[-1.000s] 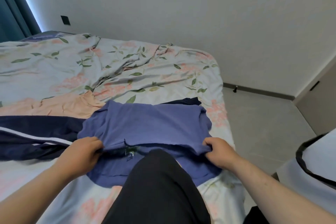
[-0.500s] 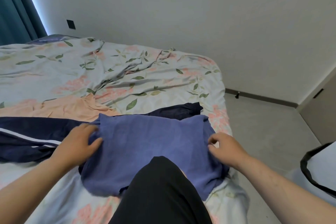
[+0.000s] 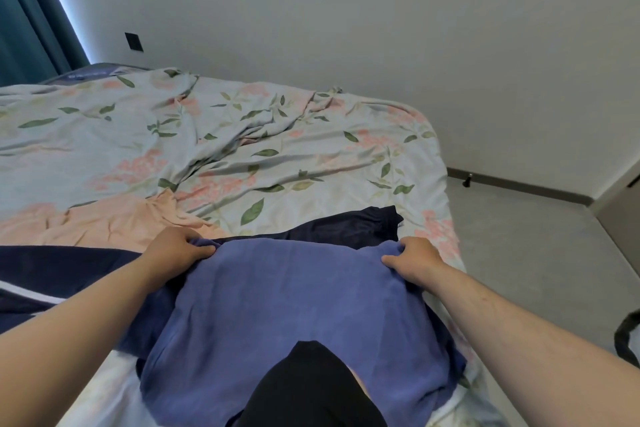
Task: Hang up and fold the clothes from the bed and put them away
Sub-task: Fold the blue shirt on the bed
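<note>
the person stands at the near edge of the bed (image 3: pixel 277 142), both bare arms stretched out over it. the left hand (image 3: pixel 176 248) has its fingers curled round the far left corner of a blue top (image 3: pixel 294 305), and the cloth bunches under them. the right hand (image 3: pixel 414 258) grasps the far right corner the same way, fingers hooked into the fabric. between the two hands the blue top lies fairly smooth on the near part of the bed, and its near end runs down to the person's black-clad leg (image 3: pixel 311 388).

under the blue top lies a dark navy garment (image 3: pixel 346 227). it shows beyond the far edge near the right hand and spreads off to the left, where a white stripe crosses it. a peach garment (image 3: pixel 114 225) lies flat just beyond the navy one, close to the left hand. the floral cover is rumpled across the middle.

a teal curtain (image 3: pixel 27 10) hangs in the far left corner, with a small black wall plate (image 3: pixel 133 42) beside it. right of the bed is pale grey floor (image 3: pixel 536 253), and a small dark door stop (image 3: pixel 468 180) stands at the skirting.
</note>
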{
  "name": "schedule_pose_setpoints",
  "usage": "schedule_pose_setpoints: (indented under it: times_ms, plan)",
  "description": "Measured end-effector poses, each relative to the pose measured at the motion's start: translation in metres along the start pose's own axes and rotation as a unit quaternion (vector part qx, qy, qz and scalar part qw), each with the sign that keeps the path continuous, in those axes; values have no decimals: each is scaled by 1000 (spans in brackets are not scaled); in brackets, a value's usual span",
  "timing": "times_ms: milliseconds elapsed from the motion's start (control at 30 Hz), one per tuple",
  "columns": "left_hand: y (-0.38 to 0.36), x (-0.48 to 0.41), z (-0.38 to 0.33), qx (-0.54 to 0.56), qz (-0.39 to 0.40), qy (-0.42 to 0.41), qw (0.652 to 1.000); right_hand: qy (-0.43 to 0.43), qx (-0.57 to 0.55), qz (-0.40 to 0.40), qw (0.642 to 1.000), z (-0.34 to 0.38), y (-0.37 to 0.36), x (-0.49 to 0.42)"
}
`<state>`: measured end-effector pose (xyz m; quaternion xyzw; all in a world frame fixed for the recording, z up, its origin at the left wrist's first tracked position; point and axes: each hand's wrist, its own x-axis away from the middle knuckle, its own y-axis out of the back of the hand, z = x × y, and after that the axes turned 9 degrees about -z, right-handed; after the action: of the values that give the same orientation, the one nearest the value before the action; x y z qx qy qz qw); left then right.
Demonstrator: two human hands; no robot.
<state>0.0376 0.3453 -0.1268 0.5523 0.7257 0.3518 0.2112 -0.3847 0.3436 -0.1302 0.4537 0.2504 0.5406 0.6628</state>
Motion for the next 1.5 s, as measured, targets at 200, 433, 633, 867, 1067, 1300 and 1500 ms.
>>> schedule_pose_setpoints:
  times_ms: [200,433,633,867,1067,1300,1500]
  plan:
    - [1,-25,-6,-49,-133,-118,983,77,-79,-95,989,-1,15,-23]
    - [-15,-90,-36,-77,-169,-154,971,57,-122,-116,984,22,16,-84]
    - [-54,-116,-9,-124,-145,-122,974,44,-156,-106,981,16,-18,-114]
    - [-56,-75,-8,-141,-178,-160,961,76,-76,-95,990,4,-31,-82]
    - [-25,54,13,-151,-63,-347,924,423,90,-152,889,-12,-21,39]
    - [-24,123,62,-182,-49,-438,879,442,162,-77,879,-74,-23,106]
    - [-29,124,25,-183,-75,-406,892,428,80,-142,889,-65,-28,107]
